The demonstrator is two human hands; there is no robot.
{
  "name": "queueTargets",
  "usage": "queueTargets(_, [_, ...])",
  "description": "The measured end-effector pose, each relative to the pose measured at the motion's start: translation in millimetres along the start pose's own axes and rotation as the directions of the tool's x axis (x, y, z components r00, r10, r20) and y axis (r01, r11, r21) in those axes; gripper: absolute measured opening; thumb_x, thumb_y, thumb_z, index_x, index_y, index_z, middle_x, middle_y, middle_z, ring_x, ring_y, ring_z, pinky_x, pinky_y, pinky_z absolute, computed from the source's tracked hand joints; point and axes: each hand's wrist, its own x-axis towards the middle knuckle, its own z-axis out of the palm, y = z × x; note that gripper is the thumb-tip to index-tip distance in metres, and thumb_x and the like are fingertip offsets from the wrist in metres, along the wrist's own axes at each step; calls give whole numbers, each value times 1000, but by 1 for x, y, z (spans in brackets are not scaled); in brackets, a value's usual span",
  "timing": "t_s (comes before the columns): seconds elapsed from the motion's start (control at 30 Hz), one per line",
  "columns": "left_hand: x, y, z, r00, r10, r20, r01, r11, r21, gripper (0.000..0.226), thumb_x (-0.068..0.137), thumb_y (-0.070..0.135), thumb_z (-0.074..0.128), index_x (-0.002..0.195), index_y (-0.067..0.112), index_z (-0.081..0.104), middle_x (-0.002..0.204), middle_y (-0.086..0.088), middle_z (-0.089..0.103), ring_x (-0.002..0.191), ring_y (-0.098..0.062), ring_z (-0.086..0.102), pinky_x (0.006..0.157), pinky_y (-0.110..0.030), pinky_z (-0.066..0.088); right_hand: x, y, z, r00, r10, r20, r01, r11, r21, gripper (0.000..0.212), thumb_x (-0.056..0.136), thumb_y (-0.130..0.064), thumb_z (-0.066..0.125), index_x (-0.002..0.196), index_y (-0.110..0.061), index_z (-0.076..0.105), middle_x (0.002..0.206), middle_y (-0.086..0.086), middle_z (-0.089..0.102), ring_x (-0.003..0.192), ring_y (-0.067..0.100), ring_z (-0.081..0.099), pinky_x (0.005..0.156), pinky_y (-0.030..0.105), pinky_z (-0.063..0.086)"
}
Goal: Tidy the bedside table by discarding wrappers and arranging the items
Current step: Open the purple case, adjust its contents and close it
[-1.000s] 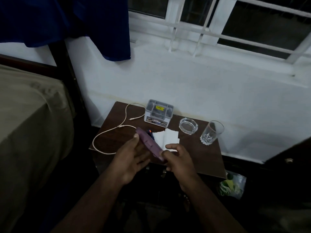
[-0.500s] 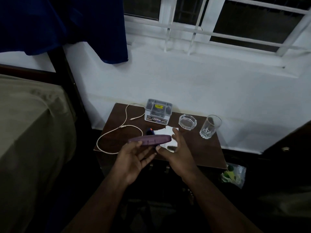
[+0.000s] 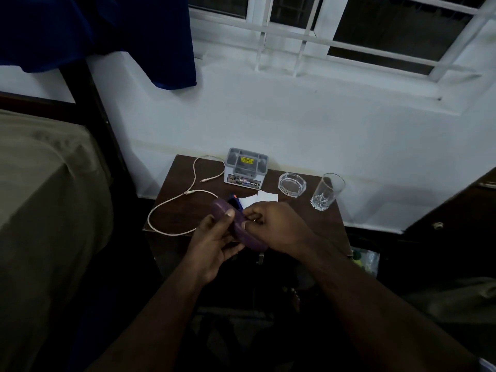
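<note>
Case: your purple case (image 3: 236, 226) is held above the counter's (image 3: 171, 194) near edge, long axis running away-left to near-right.
Fingers: left hand (image 3: 214, 245) grips it from below, thumb on top; right hand (image 3: 273, 226) pinches its right side.
Nearer: both hands hold it.

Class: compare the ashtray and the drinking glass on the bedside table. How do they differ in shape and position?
The ashtray is low and wide; the drinking glass is tall, narrow and upright. The ashtray sits nearer the grey organiser box; the glass stands by the table's right edge. Both are clear glass and appear empty, and neither is touched by a hand.
</note>
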Motion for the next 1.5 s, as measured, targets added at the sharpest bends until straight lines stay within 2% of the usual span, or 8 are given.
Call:
queueTargets(0.13, [0, -1, 1, 1000, 11, -28, -10, 1000, 22, 19, 90, 29, 66, 107, 22, 60, 97, -6, 72, 87, -23, 70, 82, -45, 58, -1, -1, 2, 998, -55, 23, 57, 995, -79, 27, 85, -29, 61, 98, -7, 69, 90, 9, 74, 83, 22, 69, 79, 38, 52])
queueTargets(0.37, [1, -2, 0, 994, 35, -107, -29, 998, 58, 16, 90, 26, 68, 103, 18, 61, 94, -6, 75, 83, -27, 72, 77, -46, 60, 6, -8, 14, 994, -95, 46, 104, 958, -268, 29, 81, -36, 44, 95, -16, 60, 87, 9, 70, 83, 35, 63, 67, 38, 49])
queueTargets(0.6, [2, -2, 2, 985, 39, -167, -25, 996, 83, 19, 91, 23, 67, 107, 14, 63, 95, -11, 73, 83, -31, 71, 76, -49, 59, 3, -7, 24, 980, -193, 40, 191, 886, -423, 49, 96, -27, 42, 141, -8, 41, 116, 20, 68, 100, 39, 65, 79, 45, 50])
queueTargets(0.83, [5, 1, -4, 991, -56, -121, 58, 998, 8, 12, 93, 24, 60, 98, 15, 68, 92, -14, 71, 85, -30, 71, 81, -48, 60, 3, 15, 20, 993, -24, -116, 29, 999, 46, 38, 94, -28, 56, 131, -25, 55, 114, 0, 73, 105, 18, 67, 88, 30, 49])
queueTargets(1.03, [5, 7, -7, 986, -125, -110, 105, 980, -169, 25, 93, 24, 47, 107, 12, 64, 95, -10, 72, 86, -27, 71, 72, -42, 60, 16, 36, 23, 956, 106, -273, -85, 992, 90, 20, 93, -21, 53, 106, -22, 68, 105, -2, 74, 95, 20, 67, 86, 36, 51])
queueTargets(1.27, [14, 11, -17, 905, -62, -421, -20, 982, -188, 30, 95, 19, 46, 122, 13, 59, 105, -10, 69, 87, -27, 66, 69, -37, 55, 37, 61, 44, 966, 214, -146, -194, 971, 137, 20, 93, -17, 56, 104, -17, 73, 109, 2, 73, 98, 22, 68, 90, 32, 49])
queueTargets(1.37, [19, 15, -24, 887, -26, -461, -57, 985, -164, 37, 91, 10, 45, 125, 23, 54, 113, -11, 68, 99, -32, 67, 76, -47, 59, 43, 74, 55, 973, 231, -18, -232, 972, -34, 29, 91, -18, 57, 118, -13, 69, 125, 6, 68, 113, 27, 62, 96, 31, 45])
queueTargets(1.5, [23, 20, -26, 899, -31, -436, -64, 977, -203, 55, 87, -2, 43, 133, 28, 46, 116, -12, 67, 97, -33, 67, 74, -52, 59, 58, 73, 70, 970, 211, 123, -203, 976, -80, 30, 90, -22, 57, 115, -8, 67, 117, 15, 69, 106, 32, 62, 84, 33, 48])
